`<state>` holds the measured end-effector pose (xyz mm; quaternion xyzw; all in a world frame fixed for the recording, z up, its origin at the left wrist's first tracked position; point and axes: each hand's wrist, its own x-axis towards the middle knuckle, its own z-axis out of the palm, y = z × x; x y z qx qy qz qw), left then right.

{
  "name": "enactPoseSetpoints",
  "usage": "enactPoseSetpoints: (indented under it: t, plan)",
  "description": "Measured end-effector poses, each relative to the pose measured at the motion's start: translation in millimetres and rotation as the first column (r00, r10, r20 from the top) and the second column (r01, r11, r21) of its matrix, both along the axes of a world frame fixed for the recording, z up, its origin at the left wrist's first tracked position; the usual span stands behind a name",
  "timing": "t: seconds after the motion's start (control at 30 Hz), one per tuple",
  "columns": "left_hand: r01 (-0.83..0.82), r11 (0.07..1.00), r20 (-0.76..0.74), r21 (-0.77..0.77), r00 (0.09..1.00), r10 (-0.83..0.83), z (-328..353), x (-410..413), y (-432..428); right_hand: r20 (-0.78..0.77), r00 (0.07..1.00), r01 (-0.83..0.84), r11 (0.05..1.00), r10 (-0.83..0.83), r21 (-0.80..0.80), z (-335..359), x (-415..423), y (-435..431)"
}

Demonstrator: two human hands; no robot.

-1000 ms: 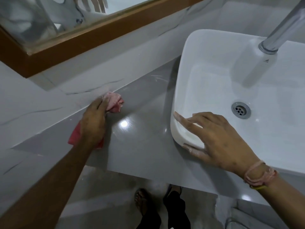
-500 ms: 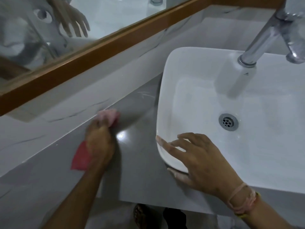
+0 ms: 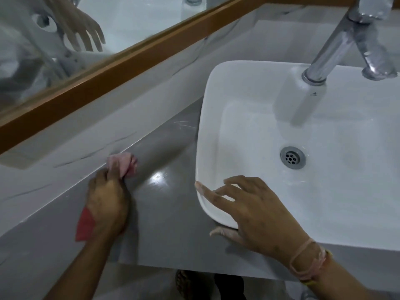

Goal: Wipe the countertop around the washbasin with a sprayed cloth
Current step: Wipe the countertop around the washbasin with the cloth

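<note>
A red and pink cloth (image 3: 126, 164) lies bunched on the grey countertop (image 3: 173, 230), pressed down by my left hand (image 3: 107, 202) near the back edge where the counter meets the marbled wall. The cloth pokes out past my fingertips and behind my wrist. To its right stands the white rectangular washbasin (image 3: 216, 105). My right hand (image 3: 255, 213) rests with spread fingers on the basin's near left corner, thumb under the rim, holding nothing.
A chrome tap (image 3: 333, 46) rises over the basin, with a drain (image 3: 292, 158) below it. A wood-framed mirror (image 3: 129, 59) runs along the wall at the back left. The counter's front edge is just below my arms; my feet (image 3: 194, 284) show on the floor.
The view has tilted up, showing more mirror and tap. My left hand keeps rubbing the cloth along the counter's back edge left of the basin. My right hand stays on the basin corner.
</note>
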<state>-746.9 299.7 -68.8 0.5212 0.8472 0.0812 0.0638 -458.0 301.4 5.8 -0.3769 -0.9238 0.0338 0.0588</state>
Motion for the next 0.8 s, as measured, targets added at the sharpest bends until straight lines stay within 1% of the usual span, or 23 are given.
enactPoseSetpoints:
  t: [0.07,0.13,0.2,0.27,0.3,0.33,0.37,0.4,0.43,0.47,0.5,0.53,0.63,0.67,0.73,0.8]
  plan:
    - [-0.051,0.999,0.021,0.005,0.999,0.051,1,20,23,-0.001,1.000,0.000,1.000,0.000,-0.004,0,0,0]
    - [-0.048,0.999,0.063,-0.023,0.997,0.049,0,45,30,0.002,1.000,-0.005,1.000,0.005,-0.004,1,0,0]
    - [0.020,0.998,0.098,-0.060,0.995,-0.014,-1,68,20,0.007,1.000,-0.007,1.000,0.007,0.011,2,0,-1]
    - [0.149,0.985,0.096,-0.092,0.986,-0.140,-3,81,-1,-0.007,1.000,-0.008,0.999,0.008,0.042,5,-1,-1]
    - [0.215,0.972,0.125,-0.090,0.971,-0.203,-4,81,-12,-0.031,0.999,-0.004,0.998,0.006,0.066,7,0,-3]
    - [0.266,0.962,0.195,-0.062,0.949,-0.250,-3,78,-22,-0.070,0.998,0.013,0.995,-0.006,0.099,8,1,-5]
    - [0.274,0.962,0.281,-0.015,0.924,-0.258,-1,71,-30,-0.135,0.990,0.053,0.989,-0.034,0.138,9,1,-11]
    - [0.225,0.973,0.354,0.051,0.907,-0.228,3,64,-36,-0.224,0.971,0.122,0.978,-0.083,0.168,9,2,-20]
    - [0.128,0.986,0.389,0.108,0.907,-0.160,5,55,-39,-0.319,0.937,0.206,0.963,-0.142,0.175,7,2,-31]
    - [0.012,0.991,0.394,0.132,0.917,-0.063,8,45,-41,-0.391,0.900,0.274,0.948,-0.193,0.164,3,2,-45]
    - [-0.086,0.990,0.387,0.115,0.921,0.035,10,36,-40,-0.429,0.876,0.315,0.936,-0.223,0.156,-2,0,-60]
    - [-0.139,0.988,0.383,0.061,0.918,0.105,11,29,-38,-0.439,0.867,0.331,0.930,-0.234,0.158,-9,-2,-76]
    - [-0.109,0.979,0.345,-0.172,0.924,0.163,14,25,-18,-0.431,0.872,0.318,0.938,-0.234,0.134,-25,-11,-114]
    - [-0.108,0.969,0.346,-0.223,0.921,0.182,14,27,-9,-0.433,0.869,0.313,0.943,-0.238,0.111,-27,-14,-122]
    - [-0.111,0.950,0.441,-0.291,0.866,0.236,12,34,8,-0.433,0.860,0.324,0.945,-0.270,0.054,-30,-16,-132]
    - [-0.138,0.937,0.556,-0.322,0.774,0.304,11,40,17,-0.413,0.840,0.353,0.933,-0.351,-0.074,-32,-13,-139]
